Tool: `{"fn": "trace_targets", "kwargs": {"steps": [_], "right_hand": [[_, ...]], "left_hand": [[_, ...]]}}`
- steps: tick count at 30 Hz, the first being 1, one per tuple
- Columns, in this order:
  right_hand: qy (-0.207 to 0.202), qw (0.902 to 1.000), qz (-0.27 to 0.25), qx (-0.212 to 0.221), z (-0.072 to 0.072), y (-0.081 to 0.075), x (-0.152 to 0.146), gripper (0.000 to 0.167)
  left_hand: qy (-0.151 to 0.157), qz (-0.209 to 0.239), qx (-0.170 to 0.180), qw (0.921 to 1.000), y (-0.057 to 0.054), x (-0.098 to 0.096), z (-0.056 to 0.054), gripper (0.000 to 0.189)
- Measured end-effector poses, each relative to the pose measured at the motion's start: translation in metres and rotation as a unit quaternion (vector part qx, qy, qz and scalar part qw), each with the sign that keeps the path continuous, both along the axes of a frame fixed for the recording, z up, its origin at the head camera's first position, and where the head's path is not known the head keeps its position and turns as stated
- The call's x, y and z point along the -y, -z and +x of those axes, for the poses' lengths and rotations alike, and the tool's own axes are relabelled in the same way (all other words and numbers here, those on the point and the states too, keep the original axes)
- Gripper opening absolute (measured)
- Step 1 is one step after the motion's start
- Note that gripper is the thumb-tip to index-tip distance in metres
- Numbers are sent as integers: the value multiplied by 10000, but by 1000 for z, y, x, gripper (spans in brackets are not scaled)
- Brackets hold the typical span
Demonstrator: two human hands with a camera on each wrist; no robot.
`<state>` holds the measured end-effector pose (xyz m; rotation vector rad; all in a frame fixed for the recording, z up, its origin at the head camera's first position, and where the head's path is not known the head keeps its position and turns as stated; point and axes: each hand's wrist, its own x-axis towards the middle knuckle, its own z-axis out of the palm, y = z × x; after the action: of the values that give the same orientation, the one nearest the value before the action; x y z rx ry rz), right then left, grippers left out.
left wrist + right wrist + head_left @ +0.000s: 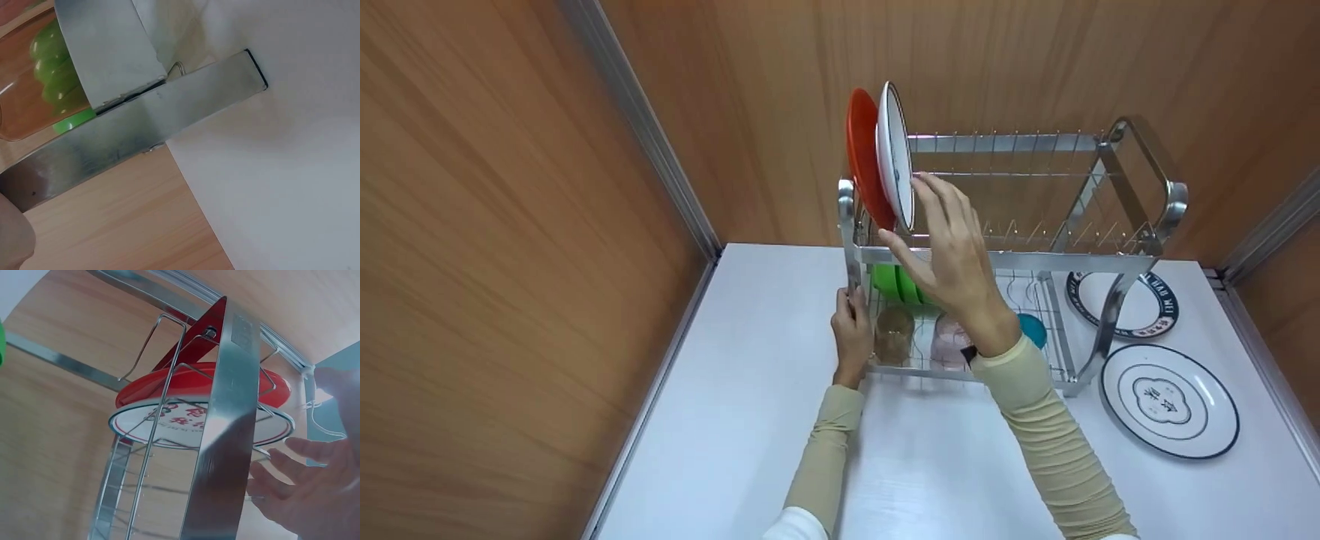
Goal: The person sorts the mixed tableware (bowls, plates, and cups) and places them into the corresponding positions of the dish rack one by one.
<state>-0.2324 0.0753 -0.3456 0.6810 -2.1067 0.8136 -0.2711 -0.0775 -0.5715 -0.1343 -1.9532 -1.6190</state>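
A two-tier metal dish rack [1072, 262] stands against the back panel. In its upper tier, at the left end, a red plate [864, 150] and a white plate [894, 161] with a dark rim stand on edge side by side. My right hand [960, 262] is raised at the white plate, fingers extended and thumb spread, fingertips right by its rim. In the right wrist view, the fingers [281, 478] are spread beside the rack's metal bar, with both plates behind the wires. My left hand [853, 337] grips the rack's left upright; the left wrist view shows only part of it.
On the lower tier sit green bowls [894, 283], a brown glass [894, 334], a pink glass [949, 341] and a blue cup [1033, 330]. Right of the rack, a black-banded plate [1117, 300] and a patterned white plate [1170, 401] lie on the white table [750, 420]. Wooden panels surround it.
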Motion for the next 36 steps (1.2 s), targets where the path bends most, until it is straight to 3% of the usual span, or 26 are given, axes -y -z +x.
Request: {"fn": "trace_targets", "kwargs": {"steps": [8, 15, 27, 36], "right_hand": [[-254, 9993, -250, -86, 20, 17, -32, 57], [-317, 9986, -423, -47, 35, 35, -62, 63], [170, 9991, -364, 121, 69, 62, -114, 71], [594, 9959, -612, 290, 88, 88, -150, 73]], "left_hand": [[-44, 140, 5, 9999, 0, -2, 1, 14], [5, -73, 49, 10000, 2, 1, 2, 16], [55, -57, -37, 10000, 3, 1, 3, 19], [-34, 27, 34, 10000, 4, -1, 4, 13]]}}
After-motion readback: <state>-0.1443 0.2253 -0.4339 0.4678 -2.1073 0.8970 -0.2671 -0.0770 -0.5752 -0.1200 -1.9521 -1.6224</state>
